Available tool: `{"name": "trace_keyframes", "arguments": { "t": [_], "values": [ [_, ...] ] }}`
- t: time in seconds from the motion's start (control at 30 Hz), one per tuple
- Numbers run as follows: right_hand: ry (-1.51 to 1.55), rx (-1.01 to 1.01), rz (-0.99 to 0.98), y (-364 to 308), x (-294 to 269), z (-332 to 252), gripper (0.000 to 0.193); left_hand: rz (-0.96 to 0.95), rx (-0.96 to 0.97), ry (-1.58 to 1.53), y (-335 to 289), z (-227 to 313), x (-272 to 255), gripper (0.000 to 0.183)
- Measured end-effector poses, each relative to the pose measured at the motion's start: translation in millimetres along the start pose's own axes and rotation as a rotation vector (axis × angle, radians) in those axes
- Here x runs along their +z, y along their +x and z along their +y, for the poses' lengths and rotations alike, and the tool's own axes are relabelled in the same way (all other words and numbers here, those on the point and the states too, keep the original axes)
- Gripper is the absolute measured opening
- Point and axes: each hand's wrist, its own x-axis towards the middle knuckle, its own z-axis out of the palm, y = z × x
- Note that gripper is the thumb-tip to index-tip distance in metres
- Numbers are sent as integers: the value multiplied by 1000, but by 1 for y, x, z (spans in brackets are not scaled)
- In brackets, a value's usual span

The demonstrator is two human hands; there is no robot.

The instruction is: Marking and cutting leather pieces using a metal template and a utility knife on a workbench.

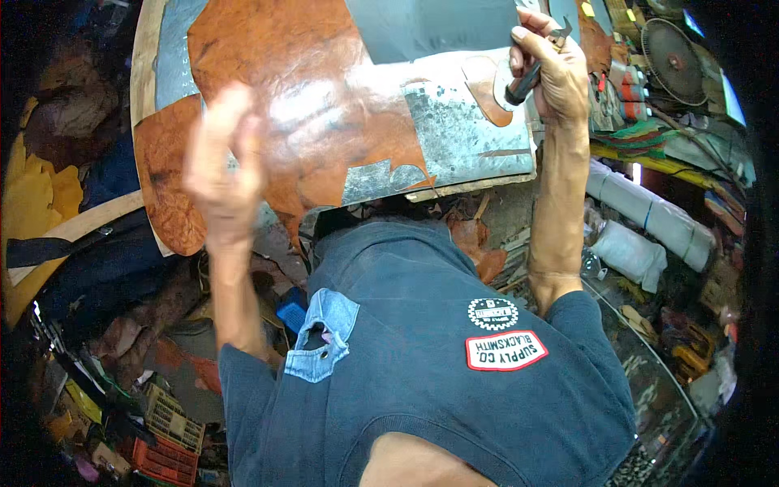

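A large piece of glossy brown leather (272, 49) lies across the work table, with cut edges along its near side. My left hand (223, 154) is raised over the leather's left part, smeared by motion, so its fingers do not read clearly. At the table's right side, my right hand (560, 69) is closed round a dark-handled tool (526, 84) with a hooked metal tip. Beside this hand, a brown leather offcut with a curved edge (492, 101) lies on a scuffed metal sheet (462, 130). A whitish round part sits by the tool's lower end; its kind is unclear.
A dark grey sheet (438, 31) covers the table's far middle. On the right stand a round fan (675, 61) and wrapped white rolls (649, 213). Plastic crates (166, 458) sit on the cluttered floor at lower left. Yellow hide (40, 195) hangs at far left.
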Motion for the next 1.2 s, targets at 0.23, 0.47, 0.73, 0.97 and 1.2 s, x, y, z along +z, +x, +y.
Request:
{"name": "trace_keyframes", "arguments": {
  "t": [0.23,0.47,0.73,0.97,1.2],
  "values": [
    [-705,-484,-378,-32,28,-55,24,-253,382,358,75,66,-25,62],
    [-691,-537,-271,-71,57,-24,21,-651,-139,-356,-21,36,27,31],
    [-356,422,-442,-100,102,80,51,114,-967,-1018,-21,-87,26,27],
    [-121,551,-595,-110,139,120,45,156,-1229,-968,-72,-101,9,36],
    [-57,486,-479,-111,136,150,39,50,-1253,-922,-59,-89,50,34]
  ]
}}
